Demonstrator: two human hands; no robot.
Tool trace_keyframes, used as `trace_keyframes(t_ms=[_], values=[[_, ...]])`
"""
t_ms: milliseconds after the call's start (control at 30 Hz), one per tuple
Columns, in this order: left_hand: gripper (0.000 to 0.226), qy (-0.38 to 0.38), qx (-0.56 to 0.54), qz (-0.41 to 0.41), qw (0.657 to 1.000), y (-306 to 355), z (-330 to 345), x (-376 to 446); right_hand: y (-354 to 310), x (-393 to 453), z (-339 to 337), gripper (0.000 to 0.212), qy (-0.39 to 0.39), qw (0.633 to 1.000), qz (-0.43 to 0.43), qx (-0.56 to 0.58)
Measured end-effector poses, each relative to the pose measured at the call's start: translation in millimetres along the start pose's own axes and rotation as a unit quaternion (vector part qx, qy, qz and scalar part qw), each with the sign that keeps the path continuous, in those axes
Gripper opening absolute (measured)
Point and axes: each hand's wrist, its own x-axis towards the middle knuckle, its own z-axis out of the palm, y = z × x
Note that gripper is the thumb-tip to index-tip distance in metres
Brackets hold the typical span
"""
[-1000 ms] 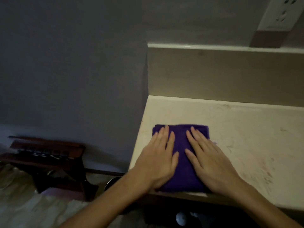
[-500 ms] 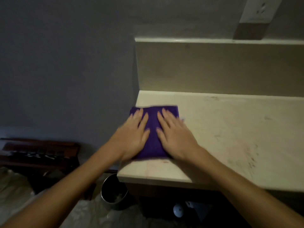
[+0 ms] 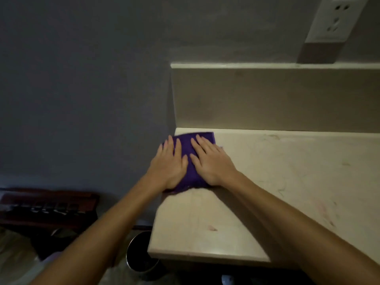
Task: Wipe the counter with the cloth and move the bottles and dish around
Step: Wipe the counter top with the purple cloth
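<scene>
A folded purple cloth lies on the pale stone counter, in its far left corner close to the backsplash. My left hand and my right hand rest side by side on the cloth, palms down, fingers stretched out flat and slightly spread. The left hand sits at the counter's left edge. Most of the cloth is hidden under both hands. No bottle or dish is in view.
A beige backsplash rises behind the counter, with a white wall outlet above it. The grey wall bounds the counter's left side. Below on the floor stand a small metal bin and a dark wooden rack.
Both hands have slid the cloth away from the front edge toward the back left corner of the counter, arms stretching out further.
</scene>
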Motion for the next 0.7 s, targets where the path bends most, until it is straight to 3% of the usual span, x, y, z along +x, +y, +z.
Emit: trace_keyframes(t_ms=[100, 200, 367, 500, 567, 700], values=[[0.066, -0.016, 0.017, 0.001, 1.0, -6.2, -0.2, 59.4, 15.6, 50.1, 8.6, 0.062, -0.003, 0.999, 0.029, -0.015], [0.066, -0.033, 0.056, 0.032, 0.997, -10.2, 0.3, 66.9, 14.7, 52.7, 5.7, 0.064, -0.014, 1.0, 0.024, -0.011], [0.073, -0.029, 0.033, 0.095, 0.995, 4.1, -3.2, -36.2, -1.0, -59.5, -8.2, 0.064, 0.01, 0.999, 0.006, 0.037], [0.07, 0.04, -0.009, 0.153, 0.987, 33.6, 9.6, -161.7, -26.9, -185.4, -24.3, 0.064, -0.009, 0.996, 0.006, 0.087], [0.067, 0.059, -0.005, 0.16, 0.985, 37.7, 16.3, -182.5, -31.2, -207.1, -25.4, 0.065, -0.024, 0.996, 0.019, 0.082], [0.076, 0.016, -0.038, 0.131, 0.991, 44.7, 3.4, -163.4, -30.4, -181.4, -18.0, 0.067, -0.01, 0.997, 0.027, 0.071]])
